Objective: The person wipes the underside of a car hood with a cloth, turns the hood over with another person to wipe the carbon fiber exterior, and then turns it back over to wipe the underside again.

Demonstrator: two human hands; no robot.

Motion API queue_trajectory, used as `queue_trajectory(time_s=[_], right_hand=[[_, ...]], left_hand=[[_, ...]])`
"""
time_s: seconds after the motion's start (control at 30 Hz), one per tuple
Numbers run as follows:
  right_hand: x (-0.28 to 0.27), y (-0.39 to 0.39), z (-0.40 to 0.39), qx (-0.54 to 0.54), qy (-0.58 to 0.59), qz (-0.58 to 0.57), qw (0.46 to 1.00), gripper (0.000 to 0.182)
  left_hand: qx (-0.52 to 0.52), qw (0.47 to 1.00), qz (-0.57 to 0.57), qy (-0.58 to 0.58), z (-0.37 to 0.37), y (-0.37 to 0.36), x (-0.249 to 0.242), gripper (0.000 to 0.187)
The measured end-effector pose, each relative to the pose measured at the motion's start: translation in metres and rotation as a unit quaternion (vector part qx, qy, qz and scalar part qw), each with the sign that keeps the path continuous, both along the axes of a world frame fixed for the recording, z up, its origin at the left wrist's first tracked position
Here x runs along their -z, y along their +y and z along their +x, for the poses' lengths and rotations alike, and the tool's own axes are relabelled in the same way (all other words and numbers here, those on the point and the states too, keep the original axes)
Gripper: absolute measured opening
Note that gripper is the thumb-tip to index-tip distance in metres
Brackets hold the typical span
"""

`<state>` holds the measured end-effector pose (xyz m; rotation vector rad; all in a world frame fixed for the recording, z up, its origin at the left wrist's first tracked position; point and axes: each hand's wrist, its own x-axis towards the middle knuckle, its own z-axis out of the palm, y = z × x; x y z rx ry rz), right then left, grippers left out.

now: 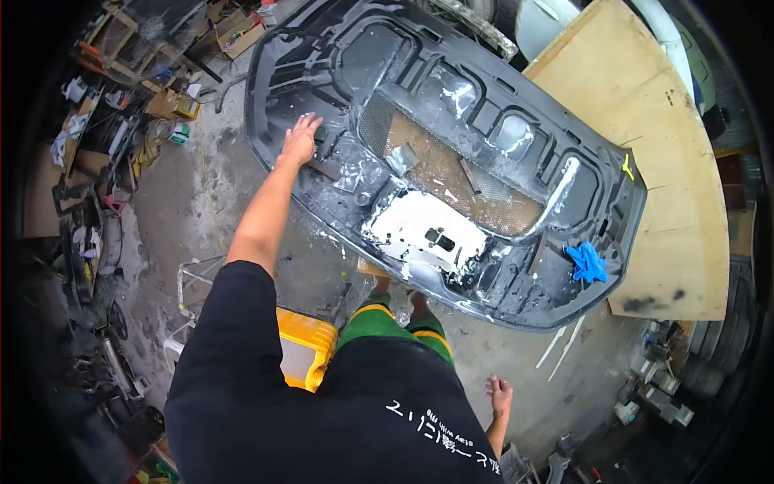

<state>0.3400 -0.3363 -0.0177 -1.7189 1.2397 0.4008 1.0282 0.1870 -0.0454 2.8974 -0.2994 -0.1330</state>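
Observation:
A large dark car hood (322, 202) lies with its ribbed underside facing up. My left hand (301, 139) reaches over its left part, fingers spread and nothing in them. A dark flat strip (324, 168) lies on the hood just below that hand. Farther right, a crumpled grey sheet (401, 159) and another dark strip (469, 176) rest around the mesh-textured middle panel. White filler (403, 222) covers the area near the front edge. My right hand (501, 394) hangs low by my side, away from the hood, with its fingers loosely apart and holding nothing.
A blue glove (587, 263) sits on the hood's right end. A big plywood sheet (677, 177) stands behind that end. A yellow case (306, 348) is by my legs. Tools and boxes clutter the left side, and metal parts (665, 395) lie at the lower right.

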Motion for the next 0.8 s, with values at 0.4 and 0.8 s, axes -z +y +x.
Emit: queue_trajectory(time_s=[0.4, 0.8], right_hand=[[0.007, -0.037, 0.028, 0.017, 0.052, 0.016, 0.998, 0.038], [0.01, -0.011, 0.042, -0.001, 0.042, 0.018, 0.999, 0.038]], left_hand=[[0.164, 0.978, -0.104, 0.078, -0.033, -0.011, -0.057, 0.046], [0.338, 0.928, 0.093, 0.123, -0.044, -0.011, -0.032, 0.062]])
